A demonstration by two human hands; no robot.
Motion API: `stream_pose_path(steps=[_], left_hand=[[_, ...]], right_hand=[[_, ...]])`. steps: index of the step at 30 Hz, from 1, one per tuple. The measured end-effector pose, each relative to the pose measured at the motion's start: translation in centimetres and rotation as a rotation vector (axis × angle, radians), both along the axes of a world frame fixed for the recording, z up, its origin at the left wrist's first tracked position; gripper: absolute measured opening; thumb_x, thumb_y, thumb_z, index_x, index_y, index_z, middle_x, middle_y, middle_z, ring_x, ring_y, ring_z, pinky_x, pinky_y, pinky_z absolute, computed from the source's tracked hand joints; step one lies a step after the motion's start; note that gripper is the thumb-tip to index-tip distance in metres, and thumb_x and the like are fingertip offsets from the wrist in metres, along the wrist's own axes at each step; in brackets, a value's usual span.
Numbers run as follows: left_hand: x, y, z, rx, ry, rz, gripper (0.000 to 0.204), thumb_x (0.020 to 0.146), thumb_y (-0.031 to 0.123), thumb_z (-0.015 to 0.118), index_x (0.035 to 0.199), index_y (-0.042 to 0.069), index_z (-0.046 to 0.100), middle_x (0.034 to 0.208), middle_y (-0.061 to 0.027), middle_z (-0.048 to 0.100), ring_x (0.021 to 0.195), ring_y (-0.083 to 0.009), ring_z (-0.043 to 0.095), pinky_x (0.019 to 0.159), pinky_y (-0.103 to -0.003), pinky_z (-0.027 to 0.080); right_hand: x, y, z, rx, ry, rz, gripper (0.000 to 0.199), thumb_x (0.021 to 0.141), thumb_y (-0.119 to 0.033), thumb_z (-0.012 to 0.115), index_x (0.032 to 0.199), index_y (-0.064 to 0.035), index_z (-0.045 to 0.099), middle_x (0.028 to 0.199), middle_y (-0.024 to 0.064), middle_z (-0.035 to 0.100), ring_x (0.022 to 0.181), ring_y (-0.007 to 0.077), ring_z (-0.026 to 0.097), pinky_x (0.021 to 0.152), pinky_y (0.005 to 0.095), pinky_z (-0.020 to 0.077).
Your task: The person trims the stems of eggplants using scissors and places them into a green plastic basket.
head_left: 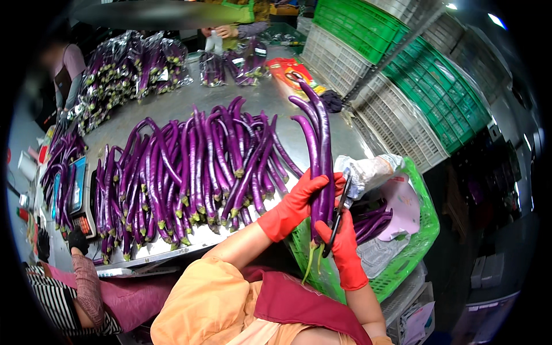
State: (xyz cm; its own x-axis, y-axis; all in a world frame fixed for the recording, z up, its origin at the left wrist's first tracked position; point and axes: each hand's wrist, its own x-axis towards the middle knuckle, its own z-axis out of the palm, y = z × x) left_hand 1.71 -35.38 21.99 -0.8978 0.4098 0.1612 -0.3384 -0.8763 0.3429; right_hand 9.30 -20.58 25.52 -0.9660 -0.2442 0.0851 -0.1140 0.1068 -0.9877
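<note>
My left hand (296, 204), in a red rubber glove, is closed around a bunch of long purple eggplants (323, 144). Their tips point up and away, and their green stems (310, 259) hang down toward me. In my right hand (346, 247), gloved the same way, is a pair of dark scissors (336, 221), held beside the stem end of the bunch; part of them is hidden by the fingers. More loose eggplants (198, 167) lie in a wide heap on the metal table (230, 98) to the left.
A green plastic basket (422, 230) with eggplants, paper and wrapping stands at my right. Beyond it are stacked green and white crates (397, 115). Bagged eggplants (135, 72) lie at the far left. Co-workers stand across the table and at left, one gloved hand (77, 240) near a scale (86, 224).
</note>
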Motion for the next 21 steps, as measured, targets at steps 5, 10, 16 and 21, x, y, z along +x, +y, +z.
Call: stream_pose_path(steps=[5,10,16,21], left_hand=[[1.5,-2.0,1.4,-0.125,-0.105,0.178,0.059,0.083,0.030,0.071,0.127,0.001,0.045,0.123,-0.0153,0.053,0.113,-0.0301,0.054,0.087,-0.046,0.053],[2.4,-2.2,2.9,-0.177,-0.124,0.295,0.056,0.084,0.033,0.069,0.125,0.008,0.039,0.109,-0.0099,0.057,0.079,-0.0244,0.065,0.063,-0.037,0.057],[3.2,-3.1,-0.6,-0.068,-0.161,0.311,0.046,0.093,0.044,0.051,0.121,0.008,0.043,0.112,-0.0126,0.058,0.081,-0.0263,0.066,0.070,-0.038,0.056],[4.1,-4.0,-1.1,-0.083,-0.027,0.236,0.061,0.093,0.051,0.047,0.136,0.009,0.037,0.127,-0.0166,0.051,0.108,-0.0276,0.058,0.089,-0.042,0.051]], right_hand=[[-0.7,-1.0,1.2,-0.114,-0.233,0.127,0.060,0.080,-0.020,0.072,0.130,-0.0054,0.043,0.102,0.0024,0.056,0.084,0.0094,0.056,0.070,0.0237,0.0462],[-1.0,-1.6,0.3,-0.131,-0.167,0.020,0.069,0.076,-0.016,0.075,0.132,-0.0008,0.039,0.115,0.0096,0.053,0.100,0.0185,0.057,0.084,0.0284,0.0475],[-1.2,-3.9,-1.0,-0.027,-0.058,0.038,0.068,0.074,-0.018,0.078,0.129,0.0007,0.042,0.115,0.0079,0.055,0.101,0.0169,0.056,0.089,0.0300,0.0445],[-0.4,-3.7,-3.1,0.042,-0.001,-0.012,0.085,0.067,-0.028,0.084,0.133,0.0001,0.038,0.123,0.0099,0.050,0.111,0.0200,0.051,0.094,0.0328,0.0418]])
